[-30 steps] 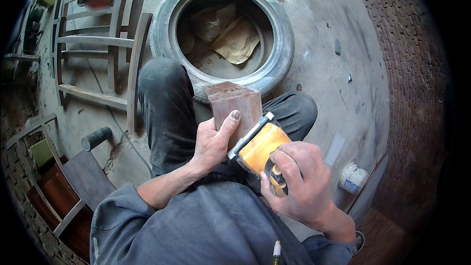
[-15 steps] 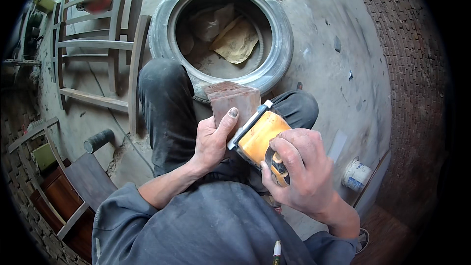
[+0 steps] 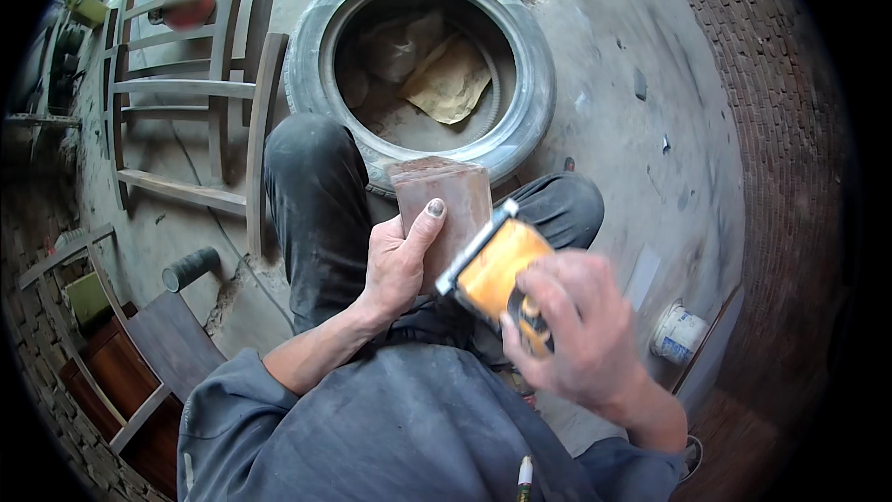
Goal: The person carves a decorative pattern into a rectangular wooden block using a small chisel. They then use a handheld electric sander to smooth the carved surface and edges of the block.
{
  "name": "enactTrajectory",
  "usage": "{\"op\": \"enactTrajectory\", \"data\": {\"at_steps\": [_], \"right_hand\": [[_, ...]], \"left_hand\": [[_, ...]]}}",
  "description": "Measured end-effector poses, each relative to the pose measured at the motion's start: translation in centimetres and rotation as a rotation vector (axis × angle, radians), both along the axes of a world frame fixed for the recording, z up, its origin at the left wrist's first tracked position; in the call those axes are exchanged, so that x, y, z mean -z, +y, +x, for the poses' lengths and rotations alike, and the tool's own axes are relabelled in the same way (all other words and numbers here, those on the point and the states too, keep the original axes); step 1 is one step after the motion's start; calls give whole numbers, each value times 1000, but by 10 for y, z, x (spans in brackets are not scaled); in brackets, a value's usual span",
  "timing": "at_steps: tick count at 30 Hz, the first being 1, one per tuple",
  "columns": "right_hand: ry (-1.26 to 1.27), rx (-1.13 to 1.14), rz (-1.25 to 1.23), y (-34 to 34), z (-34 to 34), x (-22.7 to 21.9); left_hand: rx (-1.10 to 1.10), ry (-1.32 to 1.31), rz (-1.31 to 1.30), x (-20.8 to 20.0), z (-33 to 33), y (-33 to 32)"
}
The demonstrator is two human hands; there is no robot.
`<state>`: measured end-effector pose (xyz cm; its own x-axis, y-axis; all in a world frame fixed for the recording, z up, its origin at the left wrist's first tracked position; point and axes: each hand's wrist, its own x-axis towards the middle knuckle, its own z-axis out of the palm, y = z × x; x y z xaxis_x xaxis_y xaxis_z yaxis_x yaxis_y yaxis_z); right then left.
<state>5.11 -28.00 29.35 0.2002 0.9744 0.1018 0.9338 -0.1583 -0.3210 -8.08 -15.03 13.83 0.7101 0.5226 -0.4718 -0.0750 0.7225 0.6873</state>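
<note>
Between my knees my left hand (image 3: 395, 265) grips a dusty brown wooden block (image 3: 457, 214), with the thumb across its face and the other fingers hidden behind it. My right hand (image 3: 576, 321), partly smeared by motion, is wrapped round a yellow palm sander (image 3: 505, 265) with a flat black-and-pale pad. The sander is tilted, its pad edge facing the block's lower right side. A narrow gap seems to lie between them.
A grey tyre (image 3: 537, 84) lies before me, with a yellowish sheet (image 3: 448, 84) inside. Wooden chair frames (image 3: 186, 86) stand at left. A dark cylinder (image 3: 190, 267) lies near a wooden panel (image 3: 172, 339). A white tub (image 3: 678, 332) sits at right, by a brick surface (image 3: 771, 130).
My right hand has moved the sander slightly right and down, away from the block. My left hand and the block have shifted slightly, with the block's face turned more toward me.
</note>
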Motion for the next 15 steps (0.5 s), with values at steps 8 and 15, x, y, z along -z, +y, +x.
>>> {"op": "enactTrajectory", "data": {"at_steps": [8,15], "right_hand": [[-9,48,16,12,11,-1],[-1,-40,-8,-3,1,-3]], "left_hand": [[39,18,-36,-4,-1,2],[56,-4,87,-1,4,17]]}}
